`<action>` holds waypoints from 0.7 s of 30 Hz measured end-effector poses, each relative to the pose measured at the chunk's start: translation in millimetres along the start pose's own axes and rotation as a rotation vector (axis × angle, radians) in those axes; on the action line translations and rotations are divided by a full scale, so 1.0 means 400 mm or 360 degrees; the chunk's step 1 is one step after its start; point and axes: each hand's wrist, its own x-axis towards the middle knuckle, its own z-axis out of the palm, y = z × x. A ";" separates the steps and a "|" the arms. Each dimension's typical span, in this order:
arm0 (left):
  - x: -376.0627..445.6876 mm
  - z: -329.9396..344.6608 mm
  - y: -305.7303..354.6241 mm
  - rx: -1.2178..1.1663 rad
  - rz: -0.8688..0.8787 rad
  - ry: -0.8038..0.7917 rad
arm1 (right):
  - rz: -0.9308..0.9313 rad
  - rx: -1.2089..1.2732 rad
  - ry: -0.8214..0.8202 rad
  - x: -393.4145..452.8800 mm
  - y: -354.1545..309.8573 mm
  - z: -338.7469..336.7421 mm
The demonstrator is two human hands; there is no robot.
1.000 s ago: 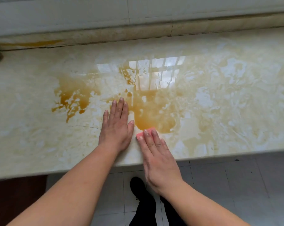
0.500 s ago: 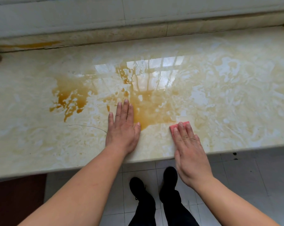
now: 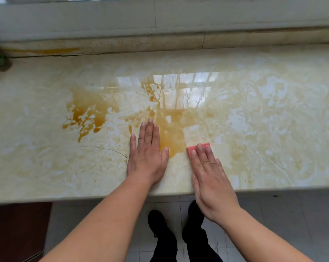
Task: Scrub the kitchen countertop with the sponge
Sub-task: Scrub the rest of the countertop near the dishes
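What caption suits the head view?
Right hand presses pink sponge beside brown spill; left hand flat on countertop.

I see a glossy cream marble countertop (image 3: 254, 129) with an amber liquid spill (image 3: 171, 137) pooled mid-surface. My left hand (image 3: 146, 159) lies flat beside it; my right hand (image 3: 209, 171) presses a pink sponge (image 3: 193, 147) down at its edge.

A person's left hand (image 3: 147, 157) lies flat, fingers straight, on a cream marble worktop (image 3: 254, 129), beside a brown spill (image 3: 171, 137). The right hand (image 3: 210, 176) presses a pink sponge (image 3: 193, 147) under straight fingers at the puddle's near right edge. A second brown stain (image 3: 88, 114) spreads to the left. Black shoes (image 3: 156, 222) stand on the tiled floor (image 3: 292, 224) below.
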 end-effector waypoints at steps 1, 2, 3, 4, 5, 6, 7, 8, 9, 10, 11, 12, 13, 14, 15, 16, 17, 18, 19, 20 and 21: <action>-0.001 0.000 0.001 0.0002 -0.0002 0.0007 | 0.0008 -0.0017 -0.0018 0.007 0.003 0.000; -0.002 0.001 0.002 0.0007 -0.0001 0.0007 | 0.0022 -0.0017 -0.0038 0.029 0.002 -0.002; 0.000 0.001 0.003 0.0009 0.0000 0.0007 | 0.0035 0.0000 -0.0057 0.064 -0.003 -0.008; 0.001 0.002 0.002 0.0011 -0.0002 0.0005 | 0.0050 0.0020 -0.0073 0.105 -0.009 -0.015; 0.003 0.003 0.002 0.0013 -0.0003 0.0005 | 0.0072 0.0037 -0.0089 0.147 -0.016 -0.024; 0.003 0.004 0.001 0.0012 -0.0003 0.0008 | 0.0097 0.0048 -0.0103 0.181 -0.022 -0.032; 0.001 0.006 0.001 0.0011 -0.0002 0.0013 | 0.0114 0.0056 -0.0102 0.198 -0.025 -0.034; 0.003 0.006 -0.001 0.0013 -0.0001 0.0026 | 0.0106 0.0071 -0.0081 0.206 -0.029 -0.034; 0.001 0.007 -0.001 0.0013 -0.0001 0.0032 | 0.0092 0.0079 -0.0065 0.195 -0.029 -0.033; 0.002 0.008 0.000 0.0010 -0.0002 0.0035 | 0.0071 0.0076 -0.0050 0.173 -0.027 -0.031; 0.002 0.009 0.000 0.0006 -0.0003 0.0038 | 0.0041 0.0066 -0.0035 0.146 -0.024 -0.026; 0.003 0.010 0.000 0.0004 -0.0004 0.0045 | 0.0015 0.0054 -0.0024 0.118 -0.020 -0.021; 0.004 0.009 0.001 0.0002 -0.0002 0.0053 | 0.0004 0.0046 -0.0024 0.099 -0.016 -0.019; 0.005 0.010 0.000 0.0001 -0.0005 0.0054 | 0.0011 0.0035 -0.0043 0.094 -0.013 -0.017; 0.006 0.010 0.000 0.0000 -0.0009 0.0055 | 0.0029 0.0021 -0.0058 0.103 -0.012 -0.017; 0.007 0.010 0.002 0.0000 -0.0012 0.0051 | 0.0051 0.0012 -0.0069 0.122 -0.012 -0.020; 0.006 0.010 0.002 0.0002 -0.0016 0.0039 | 0.0080 0.0021 -0.0079 0.144 -0.017 -0.023; 0.006 0.009 0.002 0.0003 -0.0014 0.0036 | 0.0109 0.0039 -0.0087 0.167 -0.023 -0.028; 0.006 0.008 0.003 0.0001 -0.0010 0.0037 | 0.0125 0.0052 -0.0091 0.185 -0.028 -0.032; 0.004 0.008 0.000 -0.0002 -0.0008 0.0037 | 0.0129 0.0059 -0.0093 0.191 -0.033 -0.031; 0.006 0.006 0.000 -0.0016 -0.0002 0.0041 | 0.0119 0.0059 -0.0091 0.188 -0.032 -0.031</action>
